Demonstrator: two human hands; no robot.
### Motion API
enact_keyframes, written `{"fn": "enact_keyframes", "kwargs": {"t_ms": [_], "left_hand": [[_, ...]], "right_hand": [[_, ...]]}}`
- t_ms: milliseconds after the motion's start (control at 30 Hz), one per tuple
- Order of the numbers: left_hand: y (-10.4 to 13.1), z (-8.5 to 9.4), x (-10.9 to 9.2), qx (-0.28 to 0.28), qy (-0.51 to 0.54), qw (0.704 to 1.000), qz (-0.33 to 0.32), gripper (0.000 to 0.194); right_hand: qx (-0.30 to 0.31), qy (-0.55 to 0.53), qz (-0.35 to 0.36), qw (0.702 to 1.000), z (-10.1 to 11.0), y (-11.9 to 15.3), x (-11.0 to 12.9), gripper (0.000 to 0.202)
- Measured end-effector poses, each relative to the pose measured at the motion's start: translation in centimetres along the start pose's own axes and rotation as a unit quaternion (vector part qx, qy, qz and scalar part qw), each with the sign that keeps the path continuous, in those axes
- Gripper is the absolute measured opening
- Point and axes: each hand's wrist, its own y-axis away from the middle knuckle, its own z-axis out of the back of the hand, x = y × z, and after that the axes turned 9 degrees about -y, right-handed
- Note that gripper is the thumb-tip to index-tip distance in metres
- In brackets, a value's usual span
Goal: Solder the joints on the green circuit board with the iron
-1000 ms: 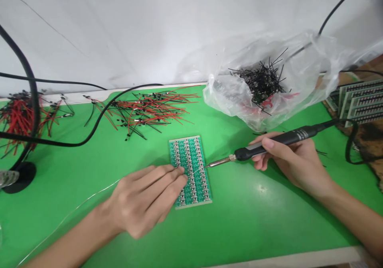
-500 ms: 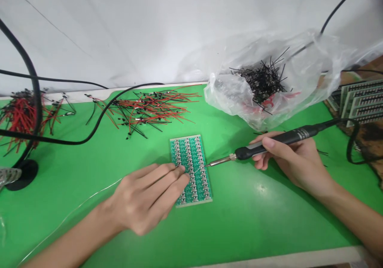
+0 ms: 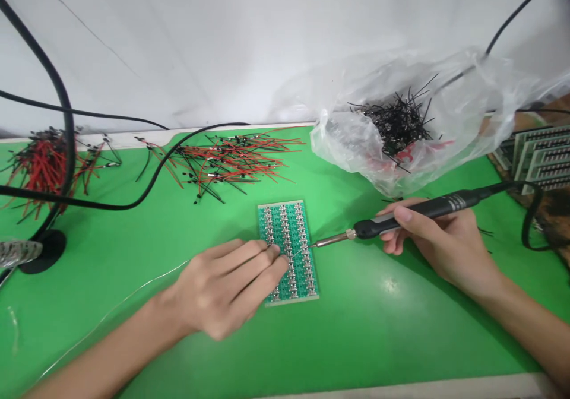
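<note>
A green circuit board (image 3: 278, 224) with three columns of small solder-covered parts lies flat on the green mat. My left hand (image 3: 236, 280) rests over its lower left part, fingers closed on thin solder wire (image 3: 146, 281). The wire trails back past the wrist, and its short free end sticks out beyond the fingertips over the board. In my right hand (image 3: 440, 238) is a black soldering iron (image 3: 401, 216), held like a pen. Its metal tip meets the board's right column, close to the wire's end. My left fingers hide some of the left column.
Bundles of red and black wires (image 3: 240, 155) lie at the back, with another pile (image 3: 42, 164) at far left. A clear plastic bag (image 3: 342, 143) holds black leads. Stacked boards (image 3: 543, 155) stand at right. Black cables (image 3: 66, 120) cross the left side beside a solder spool stand (image 3: 44, 250).
The whole view has shifted slightly, so everything appears a little farther right. Both hands, the iron and the solder wire keep nearly the same place over the board.
</note>
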Motion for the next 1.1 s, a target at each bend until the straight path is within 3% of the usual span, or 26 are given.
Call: {"fn": "enact_keyframes", "kwargs": {"t_ms": [400,1100], "left_hand": [[-0.1,0.07,-0.14,-0.042,0.004,0.999,0.034,0.018],[0.21,-0.07,-0.19,-0.032,0.01,0.999,0.042,0.02]], "right_hand": [[-0.005,0.004,0.01,1.0,0.04,-0.16,-0.3,0.014],[-0.02,0.0,-0.002,1.0,-0.38,-0.42,-0.01,0.025]]}}
